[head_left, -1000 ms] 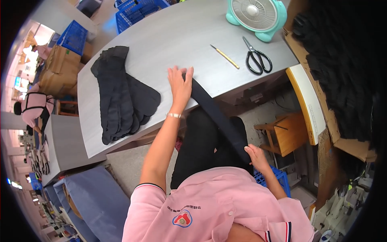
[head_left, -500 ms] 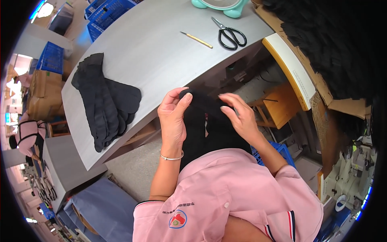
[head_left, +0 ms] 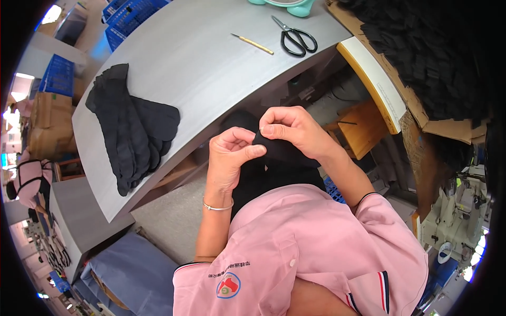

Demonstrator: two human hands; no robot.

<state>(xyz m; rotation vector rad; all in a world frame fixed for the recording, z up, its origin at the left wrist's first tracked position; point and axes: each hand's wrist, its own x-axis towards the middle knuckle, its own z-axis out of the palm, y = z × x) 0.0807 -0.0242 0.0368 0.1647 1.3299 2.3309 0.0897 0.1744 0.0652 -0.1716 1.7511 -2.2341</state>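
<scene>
While both hands pinch its top, the black fabric piece (head_left: 274, 168) hangs lengthwise downward.

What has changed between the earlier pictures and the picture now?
The left hand left the grey table, where it lay flat on a long black fabric piece, and came back toward the body. The right hand rose from the lap to meet it. Both now pinch the piece, which was pulled off the table. The stack of black pieces, scissors and thin stick lie as before.
</scene>
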